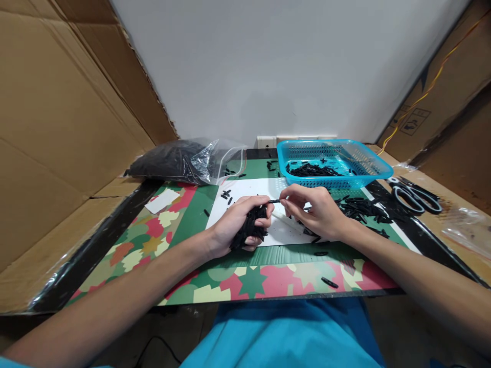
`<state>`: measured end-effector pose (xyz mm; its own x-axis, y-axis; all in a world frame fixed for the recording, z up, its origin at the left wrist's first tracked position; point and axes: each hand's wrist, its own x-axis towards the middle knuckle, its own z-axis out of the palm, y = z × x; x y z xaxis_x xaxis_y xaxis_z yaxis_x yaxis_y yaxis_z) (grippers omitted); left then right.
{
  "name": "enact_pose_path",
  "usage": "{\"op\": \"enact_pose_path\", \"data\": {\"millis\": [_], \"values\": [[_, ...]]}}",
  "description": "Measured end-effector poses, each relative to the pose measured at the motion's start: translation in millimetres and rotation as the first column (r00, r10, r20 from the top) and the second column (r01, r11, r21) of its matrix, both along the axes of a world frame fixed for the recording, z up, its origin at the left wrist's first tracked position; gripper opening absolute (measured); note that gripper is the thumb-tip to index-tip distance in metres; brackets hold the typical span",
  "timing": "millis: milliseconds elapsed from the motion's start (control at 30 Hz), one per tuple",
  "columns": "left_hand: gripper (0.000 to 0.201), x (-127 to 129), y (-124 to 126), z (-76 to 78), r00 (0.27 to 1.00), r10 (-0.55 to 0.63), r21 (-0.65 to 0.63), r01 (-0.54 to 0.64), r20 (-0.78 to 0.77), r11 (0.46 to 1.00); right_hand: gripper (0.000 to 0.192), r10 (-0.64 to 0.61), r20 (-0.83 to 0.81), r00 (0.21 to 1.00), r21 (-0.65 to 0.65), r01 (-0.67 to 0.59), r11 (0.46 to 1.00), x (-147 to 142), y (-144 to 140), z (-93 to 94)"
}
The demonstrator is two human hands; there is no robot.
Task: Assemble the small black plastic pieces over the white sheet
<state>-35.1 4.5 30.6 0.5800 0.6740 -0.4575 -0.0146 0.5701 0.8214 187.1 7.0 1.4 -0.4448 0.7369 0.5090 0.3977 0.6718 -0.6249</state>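
Note:
My left hand is closed around a bunch of small black slim pieces, held over a white sheet. Between its thumb and forefinger and the fingertips of my right hand stretches one single black piece. My right hand pinches the right end of that piece. Its other fingers are curled. What exactly the pieces are, I cannot make out. Under and beside my right hand lies a loose pile of similar black pieces.
A blue plastic basket at the back holds more black pieces. Left of it lies a clear zip bag full of dark contents. Scissors lie at right. Cardboard walls flank the patterned table. Several stray pieces lie near the front edge.

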Motion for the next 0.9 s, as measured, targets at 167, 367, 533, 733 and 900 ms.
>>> {"op": "enact_pose_path", "data": {"millis": [167, 367, 533, 733, 900], "values": [[0.032, -1.0, 0.5, -1.3, 1.0, -0.003, -0.006, 0.003, 0.01, 1.0, 0.01, -0.008, 0.01, 1.0, 0.03, 0.008, 1.0, 0.4, 0.0, -1.0], [0.029, -0.7, 0.7, -1.8, 1.0, -0.012, -0.025, 0.013, 0.023, 1.0, 0.014, -0.169, 0.151, 0.974, 0.36, 0.105, 0.927, 4.9, 0.8, -2.9], [0.026, -0.4, 0.8, -3.4, 1.0, -0.019, -0.031, 0.019, 0.011, 0.999, 0.013, -0.449, 0.049, 0.892, 0.474, 0.375, 0.797, 12.4, 9.9, -0.4], [0.026, -1.1, 1.2, -6.0, 1.0, -0.007, 0.001, 0.007, 0.004, 1.0, 0.013, -0.365, 0.115, 0.924, 0.396, 0.294, 0.87, 21.5, 17.3, 1.6], [0.024, -1.2, 1.3, -2.0, 0.998, 0.06, -0.007, -0.06, 0.009, 0.998, 0.011, -0.182, 0.447, 0.876, 0.214, 0.093, 0.973, 18.3, 15.1, -2.4]]}}
